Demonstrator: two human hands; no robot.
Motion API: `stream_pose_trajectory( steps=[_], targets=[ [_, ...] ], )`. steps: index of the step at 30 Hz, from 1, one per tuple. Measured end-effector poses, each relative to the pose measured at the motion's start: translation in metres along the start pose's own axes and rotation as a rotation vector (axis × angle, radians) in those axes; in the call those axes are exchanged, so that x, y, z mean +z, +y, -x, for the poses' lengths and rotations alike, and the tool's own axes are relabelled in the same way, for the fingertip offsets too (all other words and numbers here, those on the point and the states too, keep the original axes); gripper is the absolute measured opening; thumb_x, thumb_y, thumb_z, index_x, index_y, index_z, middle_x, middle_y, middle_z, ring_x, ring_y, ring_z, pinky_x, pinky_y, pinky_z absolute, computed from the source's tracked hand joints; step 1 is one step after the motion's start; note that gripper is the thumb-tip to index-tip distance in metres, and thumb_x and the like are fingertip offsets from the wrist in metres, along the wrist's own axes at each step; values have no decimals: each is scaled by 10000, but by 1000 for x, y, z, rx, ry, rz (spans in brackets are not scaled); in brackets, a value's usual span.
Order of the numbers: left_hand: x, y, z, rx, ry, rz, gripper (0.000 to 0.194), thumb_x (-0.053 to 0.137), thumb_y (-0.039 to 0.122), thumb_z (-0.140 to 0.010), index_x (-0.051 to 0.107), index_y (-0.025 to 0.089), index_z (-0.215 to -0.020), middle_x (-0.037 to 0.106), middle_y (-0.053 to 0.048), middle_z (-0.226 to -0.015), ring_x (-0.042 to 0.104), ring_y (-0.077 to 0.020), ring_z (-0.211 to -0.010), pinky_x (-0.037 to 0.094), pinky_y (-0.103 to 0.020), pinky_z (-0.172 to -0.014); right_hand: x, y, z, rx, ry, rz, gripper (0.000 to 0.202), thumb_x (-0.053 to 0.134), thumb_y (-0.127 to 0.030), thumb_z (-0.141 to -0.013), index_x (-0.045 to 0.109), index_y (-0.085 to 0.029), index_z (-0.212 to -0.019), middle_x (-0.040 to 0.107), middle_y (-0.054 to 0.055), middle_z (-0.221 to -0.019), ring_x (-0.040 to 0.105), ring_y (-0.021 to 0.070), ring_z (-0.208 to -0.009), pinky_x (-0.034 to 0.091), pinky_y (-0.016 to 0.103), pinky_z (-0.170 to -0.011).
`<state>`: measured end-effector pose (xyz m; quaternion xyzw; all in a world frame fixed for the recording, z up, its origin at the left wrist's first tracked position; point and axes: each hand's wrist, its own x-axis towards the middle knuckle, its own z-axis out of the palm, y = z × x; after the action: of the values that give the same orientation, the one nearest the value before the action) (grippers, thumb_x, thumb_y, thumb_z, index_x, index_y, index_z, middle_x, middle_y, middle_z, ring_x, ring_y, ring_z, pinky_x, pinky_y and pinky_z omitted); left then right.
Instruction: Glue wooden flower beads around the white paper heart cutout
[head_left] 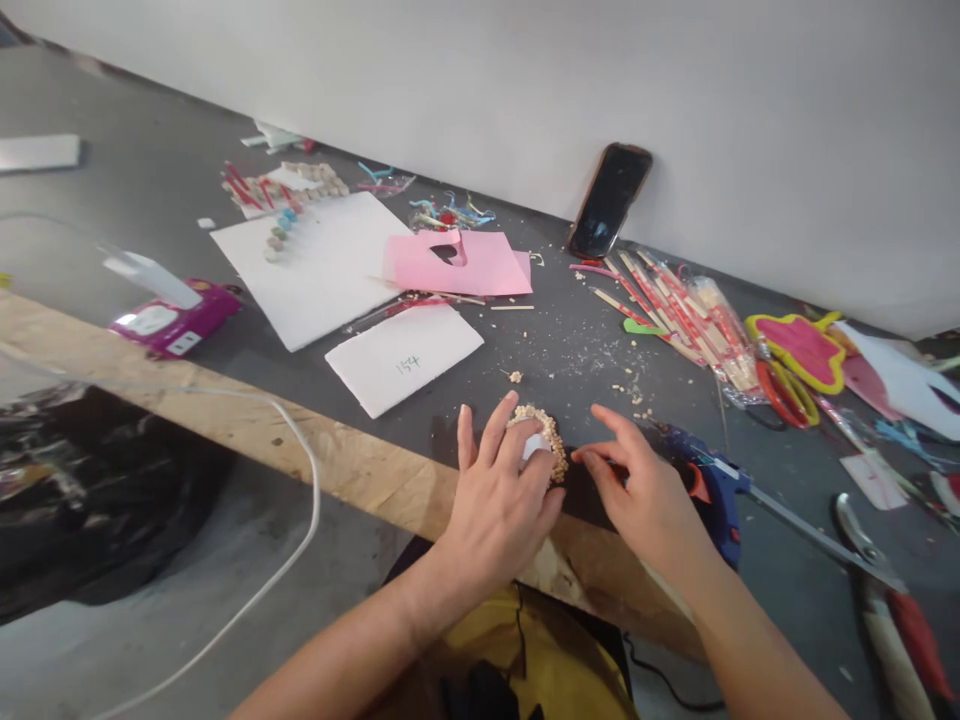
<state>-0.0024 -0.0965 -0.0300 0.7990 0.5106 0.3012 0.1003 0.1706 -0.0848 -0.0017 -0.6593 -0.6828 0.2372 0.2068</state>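
My left hand grips a small round piece at the table's front edge. Tiny beige grains or beads cover its rim, and a white patch shows in the middle. My fingers hide part of it. Just right of the piece, apart from it, is my right hand, its thumb and a finger pressed together and the index finger raised. Anything in that pinch is too small to make out. A blue glue gun lies beside my right hand, partly hidden by it. A little clump of beige grains sits beyond my left hand.
White foam sheets and pink paper lie left of centre. A phone leans on the wall. Wrapped sticks, scissors and pliers occupy the right. A purple power strip and white cable are left.
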Motion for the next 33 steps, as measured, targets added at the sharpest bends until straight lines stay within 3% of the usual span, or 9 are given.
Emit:
stream_pose_trajectory(
  steps=[7,16,33],
  targets=[
    [8,5,-2,-54,-16,-66,109,554,267,-843,646,221,-880,555,-54,-1274,296,-337,-1372,96,-654,-1123,9,6,3,-48,27,-31,409,466,-280,-882,461,-223,-1286,735,13,-953,687,178,-902,511,333,-813],
    [9,6,0,-30,-8,-83,99,578,259,-853,654,204,-821,531,-77,-1301,311,-351,-1359,126,-664,-1112,12,7,4,-23,24,-114,387,493,-291,-868,502,-243,-1253,746,-1,-896,707,182,-827,525,312,-729],
    [11,3,0,-19,-20,-52,127,567,256,-865,652,197,-792,534,-69,-1300,295,-335,-1369,132,-639,-1127,12,8,6,-34,16,-90,385,498,-284,-867,509,-244,-1250,752,-14,-881,710,185,-825,517,302,-719]
  ],
)
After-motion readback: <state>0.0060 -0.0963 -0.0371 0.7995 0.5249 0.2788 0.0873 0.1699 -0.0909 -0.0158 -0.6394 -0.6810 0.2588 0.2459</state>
